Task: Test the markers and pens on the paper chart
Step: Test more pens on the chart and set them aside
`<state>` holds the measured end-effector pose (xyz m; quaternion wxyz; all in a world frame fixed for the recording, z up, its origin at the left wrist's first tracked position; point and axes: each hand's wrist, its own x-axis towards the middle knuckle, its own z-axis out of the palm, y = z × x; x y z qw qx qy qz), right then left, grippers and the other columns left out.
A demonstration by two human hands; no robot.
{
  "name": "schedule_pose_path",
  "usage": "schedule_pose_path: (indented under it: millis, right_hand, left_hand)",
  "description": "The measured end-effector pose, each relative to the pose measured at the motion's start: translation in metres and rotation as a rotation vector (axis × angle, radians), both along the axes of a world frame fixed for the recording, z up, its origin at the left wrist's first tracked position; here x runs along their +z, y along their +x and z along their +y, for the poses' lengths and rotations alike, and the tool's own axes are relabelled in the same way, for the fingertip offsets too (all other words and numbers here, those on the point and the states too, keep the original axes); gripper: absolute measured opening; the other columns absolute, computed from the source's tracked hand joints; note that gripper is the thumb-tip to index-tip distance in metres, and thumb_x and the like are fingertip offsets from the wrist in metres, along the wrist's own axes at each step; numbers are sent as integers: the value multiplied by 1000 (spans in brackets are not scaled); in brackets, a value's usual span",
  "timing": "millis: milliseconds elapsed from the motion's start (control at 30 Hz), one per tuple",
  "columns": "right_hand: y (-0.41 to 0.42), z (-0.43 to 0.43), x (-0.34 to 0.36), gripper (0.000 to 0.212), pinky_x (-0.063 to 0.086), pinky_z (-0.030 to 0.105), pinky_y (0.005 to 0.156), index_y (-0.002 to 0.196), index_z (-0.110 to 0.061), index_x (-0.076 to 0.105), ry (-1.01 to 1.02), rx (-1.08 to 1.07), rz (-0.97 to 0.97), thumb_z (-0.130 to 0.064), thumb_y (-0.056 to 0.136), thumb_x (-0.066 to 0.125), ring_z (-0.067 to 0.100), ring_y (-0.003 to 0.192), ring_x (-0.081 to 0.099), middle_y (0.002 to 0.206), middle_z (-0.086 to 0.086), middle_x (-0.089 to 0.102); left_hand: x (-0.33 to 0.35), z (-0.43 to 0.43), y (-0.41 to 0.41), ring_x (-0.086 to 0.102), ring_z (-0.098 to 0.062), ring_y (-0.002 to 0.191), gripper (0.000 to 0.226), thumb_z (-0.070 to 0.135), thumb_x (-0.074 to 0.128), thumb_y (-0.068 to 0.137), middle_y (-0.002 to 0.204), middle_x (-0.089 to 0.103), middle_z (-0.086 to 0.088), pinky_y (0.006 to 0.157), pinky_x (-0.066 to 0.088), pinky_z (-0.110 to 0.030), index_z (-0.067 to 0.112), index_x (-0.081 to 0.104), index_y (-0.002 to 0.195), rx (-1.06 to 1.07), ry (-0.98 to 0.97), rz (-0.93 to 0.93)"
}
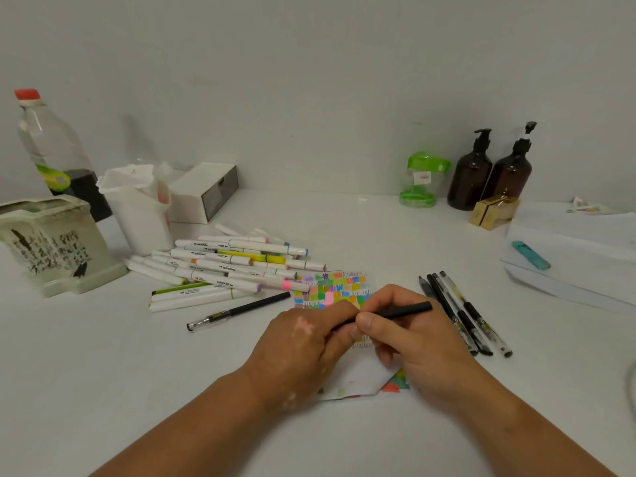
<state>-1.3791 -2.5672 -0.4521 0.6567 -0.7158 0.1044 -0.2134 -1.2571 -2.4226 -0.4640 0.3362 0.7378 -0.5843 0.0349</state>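
Pinches black pen (402,309) mid-barrel in right hand (413,335); curls left hand (303,342) round its other end, over paper chart (335,287). Likely light, stiff, slick; paper flimsy, apt to slide. Crowded by markers (227,266) at 10 o'clock, spare pens (461,311) at 3 o'clock; open table (344,442) toward 6 o'clock.

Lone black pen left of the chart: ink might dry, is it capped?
Capped: the lone black pen wears a clear cap on its lower-left end.
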Motion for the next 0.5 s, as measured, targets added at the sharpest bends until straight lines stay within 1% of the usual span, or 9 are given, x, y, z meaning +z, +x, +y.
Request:
schedule_pose_path:
  millis: [67,100,133,167,200,267,333,400,500]
  right_hand:
    - [1,-8,0,8,41,29,45,74,-16,66,91,-125,-74,-22,75,71,20,50,46,55,5,50]
    - [0,-13,0,6,40,30,44,74,-15,67,158,-201,-96,-21,73,66,20,50,46,54,6,49]
    - [-3,-20,0,11,42,30,43,76,-15,70,199,-253,-97,-20,73,61,21,50,48,54,8,50]
    - [-6,-26,0,20,45,31,44,80,-14,74,213,-270,-72,-21,74,57,22,52,53,56,11,55]
    - [-9,-29,-1,26,49,32,46,84,-13,77,211,-263,-32,-23,74,55,23,55,59,60,14,62]
    - [-12,-29,-3,27,55,32,52,82,-11,79,189,-240,38,-24,73,57,23,60,66,68,16,70]
    - [-12,-25,-4,16,55,29,54,76,-15,77,73,-256,98,-22,72,63,19,58,66,65,11,69]
    - [-12,-22,-4,7,50,27,49,72,-18,72,-75,-252,174,-16,76,68,18,50,60,58,9,64]
    - [-13,-21,-6,19,50,28,46,74,-18,72,-135,-239,264,-6,86,65,20,48,59,58,11,66]
  left_hand:
    - [-1,1,1,48,-5,74,39,58,53,95,80,50,15,63,35,-7,37,55,128,39,4,27]
    - [-3,1,3,49,-2,79,51,64,55,90,82,49,19,65,33,-5,41,48,134,62,36,43]
    - [-5,1,6,49,2,84,61,70,56,84,87,46,24,70,33,-4,44,43,138,76,89,41]
    - [-7,2,8,48,4,90,67,75,56,80,95,43,28,77,34,-5,45,41,138,80,147,18]
    - [-9,2,10,46,4,98,70,79,55,77,104,42,28,85,38,-10,45,43,137,77,199,-7]
    - [-11,3,12,45,-3,111,69,83,54,74,116,44,21,96,44,-23,46,51,132,71,265,-26]
    - [-14,2,13,45,-6,112,68,85,52,72,118,45,18,98,45,-28,47,55,129,79,288,-39]
    - [-16,2,14,45,-7,111,69,86,52,71,118,44,18,98,45,-27,49,53,129,99,298,-38]
    - [-16,3,19,45,-8,109,69,85,54,71,116,43,18,96,44,-25,49,52,130,127,297,-23]
